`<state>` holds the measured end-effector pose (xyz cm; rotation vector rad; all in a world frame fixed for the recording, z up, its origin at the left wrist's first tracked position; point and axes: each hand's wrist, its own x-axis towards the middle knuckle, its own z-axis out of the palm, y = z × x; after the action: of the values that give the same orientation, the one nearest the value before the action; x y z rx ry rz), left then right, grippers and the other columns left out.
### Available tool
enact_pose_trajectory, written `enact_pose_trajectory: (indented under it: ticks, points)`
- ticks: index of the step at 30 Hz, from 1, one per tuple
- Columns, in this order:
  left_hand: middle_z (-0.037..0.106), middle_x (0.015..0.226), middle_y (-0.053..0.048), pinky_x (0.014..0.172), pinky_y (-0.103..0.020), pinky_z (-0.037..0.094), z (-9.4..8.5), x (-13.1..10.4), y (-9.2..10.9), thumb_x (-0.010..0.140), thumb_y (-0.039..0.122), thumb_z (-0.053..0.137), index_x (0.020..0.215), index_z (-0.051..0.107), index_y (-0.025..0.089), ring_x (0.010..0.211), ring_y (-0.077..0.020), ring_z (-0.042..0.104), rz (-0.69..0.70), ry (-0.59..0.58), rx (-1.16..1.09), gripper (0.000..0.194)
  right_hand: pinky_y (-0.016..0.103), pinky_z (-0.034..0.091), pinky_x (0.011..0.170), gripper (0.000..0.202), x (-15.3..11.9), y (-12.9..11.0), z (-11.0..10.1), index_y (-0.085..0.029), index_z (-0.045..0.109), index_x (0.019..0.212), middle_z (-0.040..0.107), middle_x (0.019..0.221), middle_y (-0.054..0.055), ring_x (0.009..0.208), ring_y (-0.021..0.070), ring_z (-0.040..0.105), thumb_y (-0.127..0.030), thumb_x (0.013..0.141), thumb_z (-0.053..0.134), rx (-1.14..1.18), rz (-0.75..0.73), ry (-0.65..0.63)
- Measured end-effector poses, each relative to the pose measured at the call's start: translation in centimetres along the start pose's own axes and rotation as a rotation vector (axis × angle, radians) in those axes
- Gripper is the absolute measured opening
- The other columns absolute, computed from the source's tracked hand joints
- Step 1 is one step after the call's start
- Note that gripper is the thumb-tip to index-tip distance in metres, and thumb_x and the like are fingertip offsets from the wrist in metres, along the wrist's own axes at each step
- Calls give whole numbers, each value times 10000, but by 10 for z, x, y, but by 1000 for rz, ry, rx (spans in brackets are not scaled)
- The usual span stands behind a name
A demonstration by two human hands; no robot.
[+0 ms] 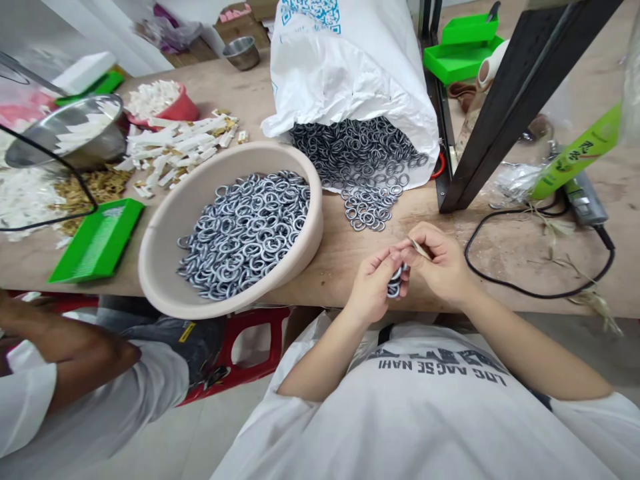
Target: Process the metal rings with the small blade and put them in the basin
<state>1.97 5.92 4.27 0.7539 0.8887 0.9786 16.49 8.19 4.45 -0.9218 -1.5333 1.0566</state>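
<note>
Near the table's front edge, my left hand (371,285) is closed around a small stack of grey metal rings (395,288). My right hand (441,262) pinches a thin tan strip (420,249), perhaps straw-like cord, whose far end meets the left fingertips. Both hands touch or nearly touch at the thumbs. Just beyond them lies a loose pile of rings (369,208), spilling from the mouth of a white sack (350,73). To the left stands a large beige basin (161,250) heaped with more such rings.
A dark metal post (500,113) rises right of the sack. A black cable (530,291) loops across the table at right. Green trays (97,241), white plastic pieces (175,150) and a steel bowl (107,137) occupy the left. A co-worker's arm (75,337) is at lower left.
</note>
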Motion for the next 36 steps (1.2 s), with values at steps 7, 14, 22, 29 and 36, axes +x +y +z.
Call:
enact_pose_trajectory:
  ticks: [7, 14, 22, 29, 36]
  points:
    - [502, 580, 39, 376, -182, 295, -7, -1, 5, 852, 429, 666, 681, 507, 160, 410, -60, 478, 21, -46, -65, 357, 279, 350, 640, 300, 0, -7, -16, -183, 608, 803, 546, 740, -3, 689, 130, 506, -421, 977, 548, -295, -77, -85]
    - [514, 559, 55, 345, -176, 300, -8, 2, 10, 815, 441, 698, 725, 517, 172, 371, -62, 465, -1, -12, -89, 337, 280, 283, 601, 295, -14, -18, -17, -190, 532, 736, 511, 673, -14, 614, 113, 451, -358, 978, 540, -538, -221, -229]
    - [502, 560, 30, 379, -196, 318, -8, -12, 11, 816, 455, 689, 687, 547, 170, 392, -79, 468, -13, -164, 3, 344, 281, 267, 580, 447, 3, 16, -21, -190, 514, 669, 489, 596, -23, 572, 116, 456, -486, 999, 456, -467, 73, -118]
    - [692, 893, -50, 742, -325, 506, -82, -35, 109, 921, 422, 559, 975, 707, 245, 788, -198, 642, 710, 696, 1067, 236, 281, 303, 604, 475, 7, 47, -21, -192, 535, 692, 496, 628, -18, 621, 135, 481, -547, 991, 435, -324, 164, -25]
    - [713, 1195, -107, 1105, -621, 298, -136, -25, 135, 936, 464, 407, 930, 722, 260, 1244, -385, 544, 325, 991, 1926, 375, 282, 288, 581, 484, 3, 64, -22, -191, 543, 683, 467, 594, -25, 588, 134, 457, -558, 982, 442, -369, 167, -18]
